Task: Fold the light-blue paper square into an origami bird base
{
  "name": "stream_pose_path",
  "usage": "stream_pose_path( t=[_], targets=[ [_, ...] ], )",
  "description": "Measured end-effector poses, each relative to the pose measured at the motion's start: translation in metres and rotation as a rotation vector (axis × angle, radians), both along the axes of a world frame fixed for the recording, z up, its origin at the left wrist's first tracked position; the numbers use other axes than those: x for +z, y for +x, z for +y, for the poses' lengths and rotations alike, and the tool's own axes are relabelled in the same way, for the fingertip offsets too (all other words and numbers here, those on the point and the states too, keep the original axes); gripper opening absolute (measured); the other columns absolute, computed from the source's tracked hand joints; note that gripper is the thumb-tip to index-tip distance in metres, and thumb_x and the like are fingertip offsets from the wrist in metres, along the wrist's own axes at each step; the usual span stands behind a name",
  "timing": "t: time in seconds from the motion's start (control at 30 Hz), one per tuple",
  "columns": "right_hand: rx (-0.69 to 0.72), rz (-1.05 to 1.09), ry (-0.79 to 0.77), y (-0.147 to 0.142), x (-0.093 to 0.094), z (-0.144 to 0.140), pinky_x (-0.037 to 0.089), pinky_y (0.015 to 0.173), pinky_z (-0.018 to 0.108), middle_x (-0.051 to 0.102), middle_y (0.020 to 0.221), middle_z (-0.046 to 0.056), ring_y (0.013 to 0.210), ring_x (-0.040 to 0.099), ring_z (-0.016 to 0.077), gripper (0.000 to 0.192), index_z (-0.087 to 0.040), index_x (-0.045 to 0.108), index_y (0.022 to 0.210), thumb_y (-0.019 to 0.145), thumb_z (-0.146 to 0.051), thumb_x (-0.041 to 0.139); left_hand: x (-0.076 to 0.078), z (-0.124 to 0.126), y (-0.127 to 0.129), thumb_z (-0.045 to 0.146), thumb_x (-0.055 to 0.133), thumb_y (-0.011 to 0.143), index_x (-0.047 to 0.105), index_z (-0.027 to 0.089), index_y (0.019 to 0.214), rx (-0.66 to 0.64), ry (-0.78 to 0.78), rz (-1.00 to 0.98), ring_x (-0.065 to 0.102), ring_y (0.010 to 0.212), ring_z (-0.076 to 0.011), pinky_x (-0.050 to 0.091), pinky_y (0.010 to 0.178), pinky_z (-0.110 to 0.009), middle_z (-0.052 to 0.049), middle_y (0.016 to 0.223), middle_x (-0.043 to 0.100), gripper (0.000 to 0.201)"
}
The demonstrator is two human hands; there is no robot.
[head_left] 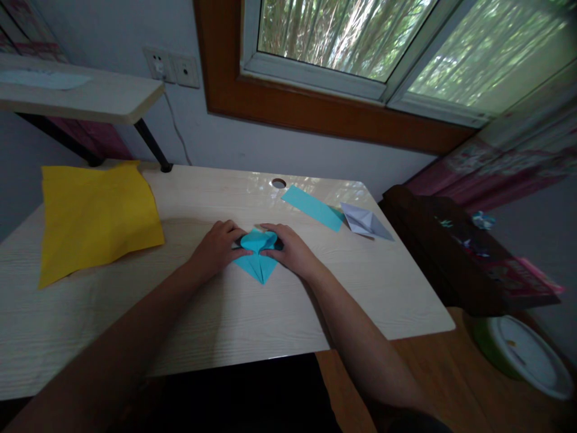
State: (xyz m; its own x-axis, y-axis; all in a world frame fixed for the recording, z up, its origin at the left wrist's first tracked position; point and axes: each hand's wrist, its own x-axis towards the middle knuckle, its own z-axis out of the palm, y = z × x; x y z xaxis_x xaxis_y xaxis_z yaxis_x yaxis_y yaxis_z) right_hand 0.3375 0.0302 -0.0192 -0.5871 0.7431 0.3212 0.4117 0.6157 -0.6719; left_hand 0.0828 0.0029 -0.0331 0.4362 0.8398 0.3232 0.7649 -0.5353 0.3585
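A piece of folded blue paper point(261, 268) lies on the table in front of me, one pointed corner toward me and its upper part curling up. My left hand point(222, 245) grips its left side, the thumb pressed on the paper near the middle. On the other side my right hand point(291, 248) holds the right edge, with its thumb also close to the centre crease. Parts of the paper's side edges are hidden under the fingers.
A blue paper strip point(314, 208) and a folded white paper boat point(364, 221) lie at the right back. Yellow paper point(101, 222) covers the table's left side. A raised shelf point(112, 101) stands at the back left. The table point(360, 288) has a cable hole point(279, 183).
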Motion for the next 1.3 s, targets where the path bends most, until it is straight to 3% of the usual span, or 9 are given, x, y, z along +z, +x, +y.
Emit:
stream_pose_path(
  t=[0.27, 0.43, 0.7, 0.9, 1.0, 1.13, 1.3],
  targets=[
    [-0.034, 0.056, -0.012, -0.001, -0.006, -0.001, 0.052, 0.086, 0.037, 0.055, 0.121, 0.007, 0.100, 0.058, 0.0214, 0.080, -0.031, 0.041, 0.142, 0.076, -0.023, 0.084, 0.003, -0.005, 0.006, 0.046, 0.072, 0.089, 0.067, 0.018, 0.113, 0.060, 0.027, 0.068, 0.055, 0.097, -0.0275, 0.047, 0.088, -0.042, -0.010, 0.105, 0.062, 0.037],
    [-0.142, 0.137, 0.034, -0.008, -0.011, -0.006, 0.048, 0.072, 0.032, 0.044, 0.106, 0.003, 0.086, 0.050, 0.0165, 0.057, -0.026, 0.040, 0.110, 0.073, -0.021, 0.082, 0.001, -0.006, 0.007, 0.041, 0.075, 0.086, 0.059, 0.018, 0.118, 0.111, 0.084, 0.047, 0.054, 0.100, -0.0284, 0.047, 0.089, -0.043, -0.010, 0.107, 0.060, 0.043],
    [-0.208, 0.274, -0.266, -0.014, -0.011, -0.007, 0.044, 0.062, 0.028, 0.053, 0.080, -0.006, 0.069, 0.054, 0.0143, 0.046, -0.026, 0.035, 0.095, 0.076, -0.029, 0.077, 0.001, -0.008, 0.009, 0.039, 0.076, 0.084, 0.048, 0.022, 0.089, 0.286, 0.136, 0.018, 0.054, 0.085, -0.0258, 0.047, 0.075, -0.038, -0.006, 0.090, 0.055, 0.034],
    [-0.246, 0.143, -0.136, -0.013, -0.007, -0.005, 0.040, 0.062, 0.028, 0.055, 0.070, -0.003, 0.066, 0.051, 0.0144, 0.035, -0.022, 0.049, 0.072, 0.079, -0.039, 0.078, 0.008, -0.007, 0.007, 0.043, 0.068, 0.090, 0.047, 0.022, 0.071, 0.222, 0.023, 0.053, 0.053, 0.071, -0.0192, 0.040, 0.063, -0.032, -0.002, 0.076, 0.055, 0.035],
    [-0.259, 0.152, -0.118, -0.012, -0.006, -0.004, 0.042, 0.063, 0.029, 0.060, 0.071, -0.001, 0.067, 0.055, 0.0152, 0.028, -0.021, 0.059, 0.073, 0.085, -0.041, 0.075, 0.009, -0.010, 0.008, 0.040, 0.065, 0.092, 0.052, 0.021, 0.070, 0.201, -0.003, 0.014, 0.054, 0.068, -0.0171, 0.038, 0.060, -0.030, -0.001, 0.074, 0.057, 0.032],
    [-0.177, 0.140, -0.090, -0.012, -0.005, -0.005, 0.046, 0.070, 0.030, 0.069, 0.079, 0.002, 0.073, 0.062, 0.0166, 0.016, -0.021, 0.069, 0.081, 0.088, -0.035, 0.074, 0.009, -0.012, 0.009, 0.034, 0.064, 0.094, 0.061, 0.019, 0.078, 0.161, -0.022, -0.029, 0.058, 0.073, -0.0178, 0.043, 0.065, -0.030, -0.003, 0.081, 0.061, 0.021],
    [-0.060, 0.066, -0.057, -0.012, 0.002, -0.009, 0.047, 0.072, 0.029, 0.070, 0.081, 0.001, 0.076, 0.064, 0.0156, 0.008, -0.021, 0.073, 0.083, 0.089, -0.027, 0.075, 0.007, -0.011, 0.009, 0.028, 0.066, 0.094, 0.069, 0.018, 0.097, 0.043, 0.015, -0.054, 0.061, 0.086, -0.0211, 0.050, 0.081, -0.035, -0.006, 0.094, 0.065, 0.011]
  ],
)
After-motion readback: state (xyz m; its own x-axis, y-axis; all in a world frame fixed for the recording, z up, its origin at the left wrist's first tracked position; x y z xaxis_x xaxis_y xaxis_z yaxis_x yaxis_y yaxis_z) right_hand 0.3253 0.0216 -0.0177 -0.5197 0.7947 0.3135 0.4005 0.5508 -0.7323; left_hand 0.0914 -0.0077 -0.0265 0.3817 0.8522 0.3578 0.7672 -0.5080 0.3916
